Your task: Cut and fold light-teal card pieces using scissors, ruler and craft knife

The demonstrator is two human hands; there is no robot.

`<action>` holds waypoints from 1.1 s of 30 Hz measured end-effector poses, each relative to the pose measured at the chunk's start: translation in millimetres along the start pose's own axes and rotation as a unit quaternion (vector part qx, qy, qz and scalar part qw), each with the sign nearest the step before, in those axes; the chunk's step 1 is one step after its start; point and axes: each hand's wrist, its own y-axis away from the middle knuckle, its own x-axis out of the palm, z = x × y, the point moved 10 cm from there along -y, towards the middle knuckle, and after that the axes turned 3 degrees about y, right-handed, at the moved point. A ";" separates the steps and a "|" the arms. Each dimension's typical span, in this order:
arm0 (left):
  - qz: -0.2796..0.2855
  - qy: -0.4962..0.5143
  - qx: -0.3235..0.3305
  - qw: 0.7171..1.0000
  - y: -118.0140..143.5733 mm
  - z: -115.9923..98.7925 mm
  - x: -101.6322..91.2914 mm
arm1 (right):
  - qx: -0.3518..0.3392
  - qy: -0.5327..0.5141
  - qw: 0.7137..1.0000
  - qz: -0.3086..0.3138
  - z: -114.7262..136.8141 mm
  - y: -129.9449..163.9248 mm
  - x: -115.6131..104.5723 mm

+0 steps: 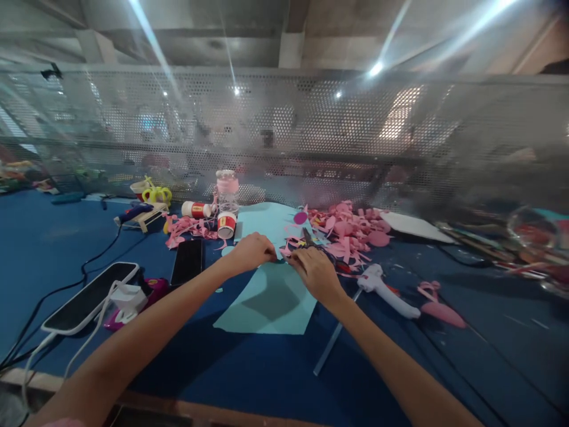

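Note:
My left hand (254,254) hovers over light-blue paper, its fingertips pinched together; whatever they hold, if anything, is too small to make out. Facing it, my right hand (316,274) is closed, with a small pink piece (285,252) at its fingertips. Beneath both hands lies a light-blue sheet (267,314), and another light-blue sheet (262,222) is behind them. Dark scissor blades (307,237) show just beyond my right hand; whether it touches them I cannot tell.
Pink scraps (347,228) are heaped at the back right. A white glue gun (389,296) with a clear stick (333,350) lies right of my right arm. Leftward are a phone (187,263), a power strip (91,299), paper cups (226,224) and a bottle (227,190). Perforated metal screens the back.

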 end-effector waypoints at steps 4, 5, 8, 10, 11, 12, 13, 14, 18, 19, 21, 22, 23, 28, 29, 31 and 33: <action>-0.004 0.014 -0.021 1.000 0.2 -1.7 -2.5 | 0.030 -0.050 0.998 0.020 -9.4 6.7 1.2; -0.002 0.024 -0.025 0.999 0.8 -1.8 -2.2 | 0.033 -0.072 0.997 0.025 -10.2 7.4 1.4; 0.025 0.076 -0.036 0.996 2.0 -0.5 2.2 | 0.051 -0.149 0.987 0.031 -12.1 5.4 -2.1; 0.048 0.117 -0.051 0.991 2.3 2.9 4.9 | 0.058 -0.194 0.979 0.027 -11.8 0.4 -7.4; 0.056 0.137 -0.060 0.987 2.4 5.1 5.0 | 0.056 -0.210 0.976 0.023 -11.0 -3.2 -10.7; 0.060 0.154 -0.068 0.984 2.4 7.1 4.3 | 0.050 -0.219 0.974 0.019 -9.9 -7.5 -14.3; 0.062 0.167 -0.076 0.981 2.5 9.1 2.8 | 0.042 -0.222 0.974 0.015 -8.7 -12.4 -18.0; 0.061 0.175 -0.084 0.979 2.6 11.0 0.6 | 0.032 -0.217 0.976 0.012 -7.5 -17.7 -21.3; 0.037 0.167 -0.097 0.981 2.9 14.7 -12.4 | -0.022 -0.179 0.983 0.020 -2.3 -41.8 -29.0; 0.026 0.162 -0.093 0.982 2.9 14.6 -16.7 | -0.035 -0.174 0.984 0.024 -1.4 -47.9 -30.0; 0.005 0.156 -0.086 0.984 2.9 14.1 -25.2 | -0.058 -0.170 0.983 0.039 0.7 -59.4 -31.4; -0.003 0.156 -0.083 0.984 3.0 14.1 -29.0 | -0.069 -0.166 0.983 0.046 2.2 -64.5 -32.2; -0.010 0.157 -0.081 0.984 3.2 14.1 -32.6 | -0.080 -0.160 0.982 0.054 3.9 -69.0 -33.2; -0.032 0.156 -0.061 0.985 4.1 10.0 -46.7 | -0.101 -0.125 0.985 0.059 7.6 -83.0 -42.3; -0.036 0.152 -0.057 0.986 4.4 8.6 -48.4 | -0.103 -0.128 0.985 0.054 7.6 -84.1 -44.5; -0.042 0.140 -0.052 0.988 5.0 6.0 -50.8 | -0.108 -0.146 0.982 0.045 7.9 -84.7 -48.5; -0.049 0.126 -0.049 0.990 5.8 3.2 -52.8 | -0.108 -0.169 0.979 0.040 7.2 -84.5 -51.7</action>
